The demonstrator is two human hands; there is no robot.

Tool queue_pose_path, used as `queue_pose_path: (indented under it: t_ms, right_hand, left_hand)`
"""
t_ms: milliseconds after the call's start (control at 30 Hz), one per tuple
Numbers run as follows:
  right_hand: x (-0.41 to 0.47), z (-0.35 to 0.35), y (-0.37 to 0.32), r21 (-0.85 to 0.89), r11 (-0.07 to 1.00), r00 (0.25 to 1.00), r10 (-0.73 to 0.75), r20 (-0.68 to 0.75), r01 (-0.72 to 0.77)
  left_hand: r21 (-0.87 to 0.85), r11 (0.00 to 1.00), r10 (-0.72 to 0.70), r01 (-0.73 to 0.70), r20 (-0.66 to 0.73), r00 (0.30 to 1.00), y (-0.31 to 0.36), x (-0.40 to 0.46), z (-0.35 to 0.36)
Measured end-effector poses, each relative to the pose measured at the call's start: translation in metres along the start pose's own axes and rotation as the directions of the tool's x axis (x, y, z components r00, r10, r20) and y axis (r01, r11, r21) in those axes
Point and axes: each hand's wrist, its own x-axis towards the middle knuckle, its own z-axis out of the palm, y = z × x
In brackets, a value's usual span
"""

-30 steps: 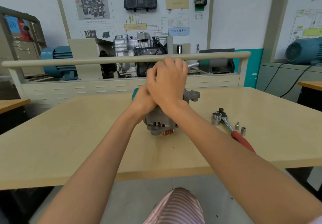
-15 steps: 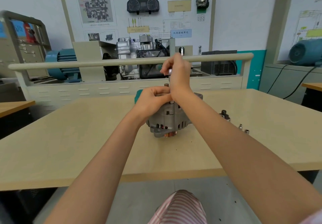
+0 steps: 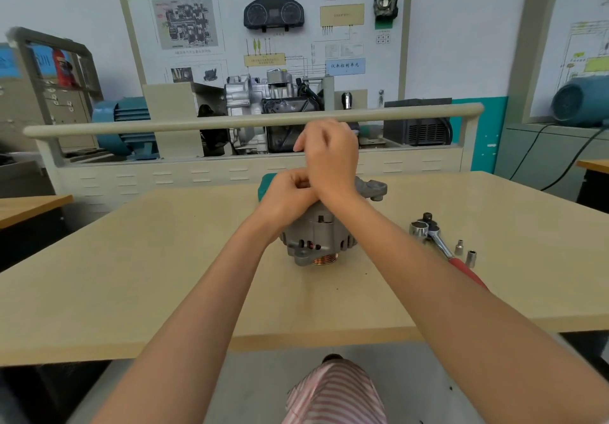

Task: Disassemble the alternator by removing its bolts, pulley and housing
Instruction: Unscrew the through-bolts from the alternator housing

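Observation:
The grey alternator (image 3: 318,237) stands on the wooden table (image 3: 131,275), with its copper-coloured pulley (image 3: 324,259) at the bottom facing me. My left hand (image 3: 286,194) rests on top of the housing, fingers curled round its upper edge. My right hand (image 3: 331,155) is raised just above the housing with its fingers curled in a pinch. The thin bolt it pinches is hidden behind the hand. My right forearm crosses over the right side of the alternator, whose mounting ear (image 3: 374,189) sticks out beyond it.
A ratchet wrench (image 3: 440,242) with a red handle lies to the right of the alternator, with two small sockets (image 3: 465,252) beside it. A green object (image 3: 267,182) peeks out behind my left hand. A training bench with a rail (image 3: 230,122) stands behind the table.
My right hand lifted off the alternator, showed a thin silver bolt upright in its fingers, then turned so the bolt is hidden. My left hand stayed on the housing.

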Motion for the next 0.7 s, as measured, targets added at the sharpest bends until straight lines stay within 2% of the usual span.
queue_pose_path:
  t_ms: [33,100,167,233,367,433,567,700]
  right_hand:
    - [0.004,-0.002,-0.001,0.200,0.975,0.995,0.095,0.042,-0.102]
    - [0.015,-0.006,0.002,0.472,0.832,0.957,0.248,0.153,-0.291]
    - [0.024,-0.008,0.007,0.574,0.718,0.919,0.313,0.238,-0.393]
    - [0.026,-0.007,0.009,0.587,0.702,0.915,0.315,0.252,-0.403]
    - [0.010,-0.003,0.013,0.419,0.885,0.978,0.166,0.126,-0.204]
    - [0.004,-0.004,0.015,0.339,0.936,0.993,0.066,0.095,-0.095]
    - [0.005,-0.006,0.022,0.200,0.978,0.993,-0.072,0.097,0.051]
    - [0.002,-0.007,0.032,-0.029,0.943,0.943,-0.332,0.032,0.333]
  left_hand:
    - [-0.030,1.000,0.006,-0.006,0.023,1.000,-0.001,0.000,0.000]
    - [-0.091,0.996,0.009,-0.005,0.044,0.999,-0.002,-0.001,0.001]
    - [-0.130,0.992,0.004,0.002,0.045,0.999,-0.003,0.000,0.000]
    - [-0.127,0.992,-0.003,0.009,0.046,0.999,-0.004,0.001,0.000]
    - [-0.118,0.992,0.041,-0.033,0.069,0.997,-0.003,0.001,-0.001]
    - [-0.114,0.992,0.057,-0.049,0.064,0.996,-0.004,0.000,0.000]
    - [-0.105,0.989,0.103,-0.102,0.010,0.995,-0.006,-0.002,0.004]
    - [-0.085,0.983,0.164,-0.166,-0.023,0.986,-0.008,-0.002,0.007]
